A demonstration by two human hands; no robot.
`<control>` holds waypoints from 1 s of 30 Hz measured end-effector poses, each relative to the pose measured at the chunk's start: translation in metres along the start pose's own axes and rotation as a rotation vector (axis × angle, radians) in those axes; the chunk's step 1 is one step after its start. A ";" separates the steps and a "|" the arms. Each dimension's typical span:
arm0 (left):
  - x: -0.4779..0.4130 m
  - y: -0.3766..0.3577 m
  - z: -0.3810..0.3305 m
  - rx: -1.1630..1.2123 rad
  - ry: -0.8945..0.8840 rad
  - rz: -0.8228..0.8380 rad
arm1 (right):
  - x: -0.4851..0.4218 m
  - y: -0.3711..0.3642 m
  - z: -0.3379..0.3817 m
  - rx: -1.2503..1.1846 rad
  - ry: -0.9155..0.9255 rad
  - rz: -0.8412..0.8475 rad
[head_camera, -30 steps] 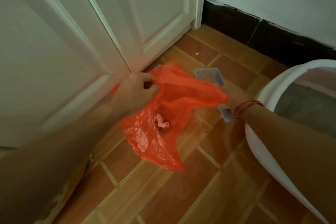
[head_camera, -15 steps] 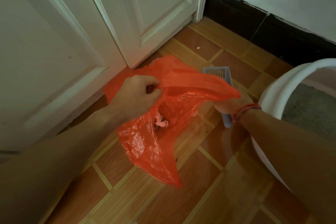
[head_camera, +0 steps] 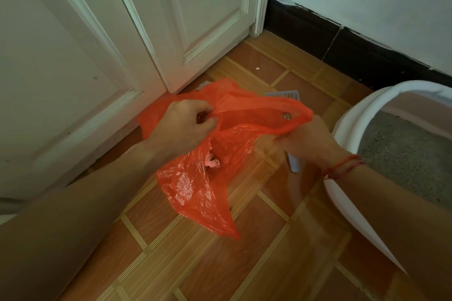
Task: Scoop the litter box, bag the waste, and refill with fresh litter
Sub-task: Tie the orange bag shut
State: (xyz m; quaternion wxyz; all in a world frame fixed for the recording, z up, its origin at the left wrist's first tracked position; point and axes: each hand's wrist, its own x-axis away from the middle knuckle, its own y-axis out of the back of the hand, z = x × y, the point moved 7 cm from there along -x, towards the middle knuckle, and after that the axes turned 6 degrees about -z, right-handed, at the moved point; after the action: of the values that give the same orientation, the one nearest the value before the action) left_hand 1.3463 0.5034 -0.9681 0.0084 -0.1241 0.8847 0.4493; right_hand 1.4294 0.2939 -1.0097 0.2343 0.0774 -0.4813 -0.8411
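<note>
Only the two arms and the two hands of the person are in view. The left forearm (head_camera: 85, 203) is uncovered along its whole visible length, from the near left corner up to the left hand (head_camera: 186, 124). The right forearm (head_camera: 403, 203) is uncovered in the same way, from the near right edge up to the right hand (head_camera: 310, 139). On the right wrist sits a thin red cord bracelet (head_camera: 342, 166). It has more than one strand, and the strands run close together. Toward its right end the cord looks darker and a little thicker; whether these are knots or beads is too small to tell.
</note>
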 end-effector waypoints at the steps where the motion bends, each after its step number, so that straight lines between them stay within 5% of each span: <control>1: 0.001 0.000 -0.001 -0.010 -0.006 0.003 | 0.004 0.002 0.002 -0.087 -0.007 0.016; 5: 0.006 0.002 -0.007 -0.066 -0.062 -0.014 | 0.013 0.025 0.010 -0.459 0.018 -0.100; 13: 0.039 0.013 -0.042 -0.088 -0.291 -0.124 | 0.001 0.046 0.023 -0.630 -0.043 -0.240; 18: 0.091 -0.038 -0.065 -0.269 -0.659 0.234 | -0.002 0.048 0.022 -0.717 -0.129 -0.246; 22: 0.119 -0.075 -0.054 -0.433 -0.688 0.524 | -0.002 0.049 0.023 -0.741 -0.170 -0.255; 30: 0.116 -0.076 -0.033 -0.567 -0.759 0.487 | 0.003 0.057 0.024 -0.728 -0.179 -0.278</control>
State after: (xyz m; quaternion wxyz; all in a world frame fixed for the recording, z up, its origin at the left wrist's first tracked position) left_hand 1.2545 0.4091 -1.0233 0.1896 0.2589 0.6665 0.6729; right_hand 1.4368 0.2864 -0.9489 0.0873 -0.0198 -0.1550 -0.9838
